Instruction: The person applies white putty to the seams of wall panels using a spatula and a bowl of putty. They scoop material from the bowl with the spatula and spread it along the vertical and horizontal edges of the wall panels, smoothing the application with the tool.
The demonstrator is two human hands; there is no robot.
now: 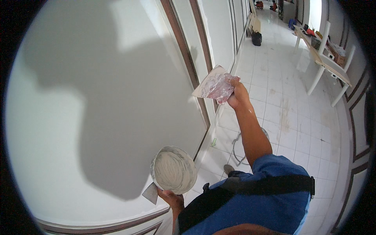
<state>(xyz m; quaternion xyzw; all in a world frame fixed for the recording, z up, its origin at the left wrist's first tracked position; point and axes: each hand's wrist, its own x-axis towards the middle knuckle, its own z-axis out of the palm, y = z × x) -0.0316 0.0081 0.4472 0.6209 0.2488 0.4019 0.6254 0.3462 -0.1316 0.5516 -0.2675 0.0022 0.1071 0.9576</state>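
Observation:
My left hand [172, 198] is wrapped round the underside of a round bowl [154, 166] of pale, creamy filler [174, 170]. A small scraper's flat blade [151, 193] juts out beside that hand; its handle is hidden, so whether the same fingers grip it I cannot tell. Farther forward, my right hand [237, 94] is closed on the pinkish, paste-smeared end of a wide flat spreader [215, 84]. The spreader's pale blade points left, in front of the brown mouldings of the white wall [133, 117]; contact with them is unclear.
Brown mouldings [184, 55] frame the wall panels. On the white tiled floor [270, 98] lie a curled hose or cable [235, 150] and, farther off, a black bag [256, 38]. At right stands a white-legged bench [319, 76] with clutter behind. Distant people [273, 6] are low down.

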